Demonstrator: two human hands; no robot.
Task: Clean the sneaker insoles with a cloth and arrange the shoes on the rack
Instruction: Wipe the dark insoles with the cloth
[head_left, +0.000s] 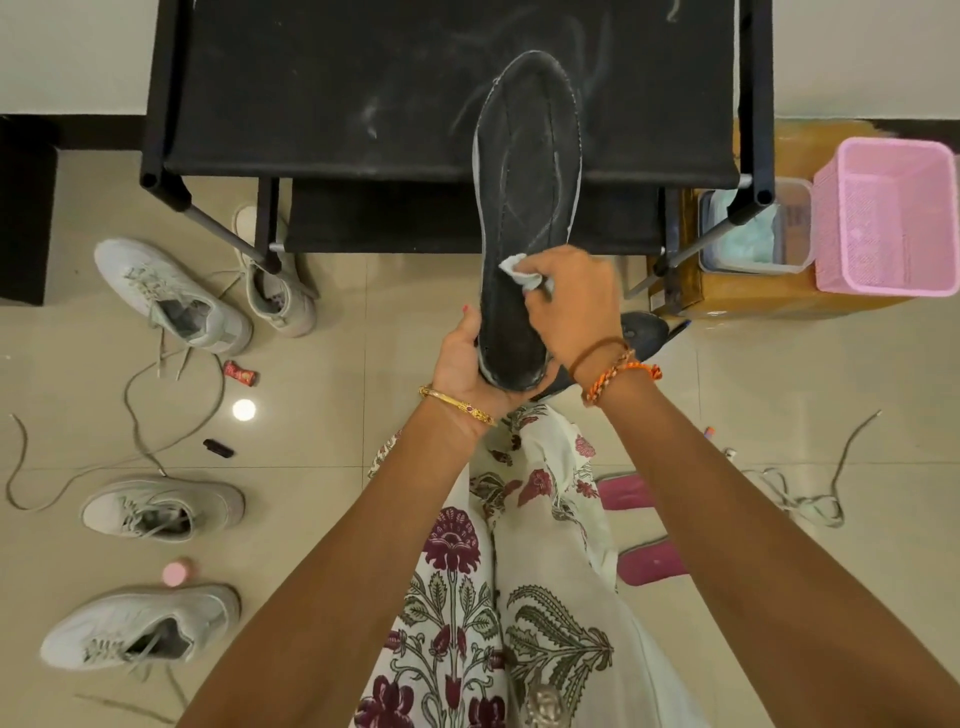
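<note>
— What do you count, biggest first?

— I see one black fabric shoe rack (322, 93), one pink mesh basket (888, 213), four pale grey lace-up sneakers (171, 296) on the tiled floor at my left, one long black insole (524, 171), and one small white cloth (519, 270).

— Where's the insole against each grip?

— Its heel sits in my left hand (467, 364), fingers curled round it, toe pointing over the rack. My right hand (576, 301) pinches the cloth, pressed on the insole's middle, just above the left grip.
</note>
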